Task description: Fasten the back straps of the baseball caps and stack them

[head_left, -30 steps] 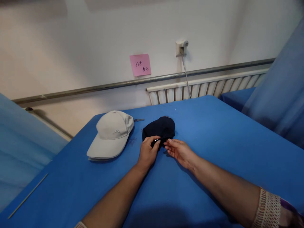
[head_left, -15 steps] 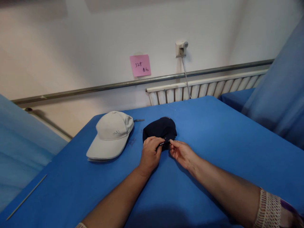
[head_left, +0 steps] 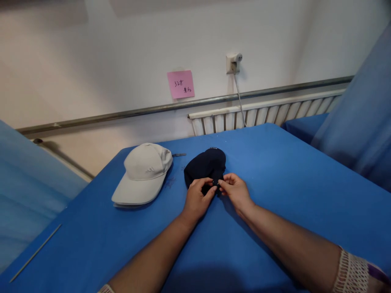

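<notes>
A dark navy cap [head_left: 201,166] lies on the blue-covered table [head_left: 269,252], its brim pointing away from me. My left hand [head_left: 198,199] pinches the near edge of this cap, thumb and forefinger on its back strap. Close beside it, my right hand [head_left: 235,191] grips the same strap area between thumb and fingertips. A small shiny bit, perhaps a buckle, shows between the two hands; its details are too small to make out. Left of the navy cap sits a light grey cap [head_left: 146,167], brim toward the near left, with a dark strap end sticking out behind.
A thin stick [head_left: 35,253] lies near the table's left edge. Behind the table are a metal rail [head_left: 137,110], a white radiator [head_left: 262,116] and a socket [head_left: 232,64] with a hanging cord. A pink note [head_left: 181,84] is on the wall. Blue curtains [head_left: 360,114] flank both sides.
My hands have drawn closer together at the strap. The left hand's thumb has shifted right, and the navy cap has turned and moved slightly. The grey cap stays put.
</notes>
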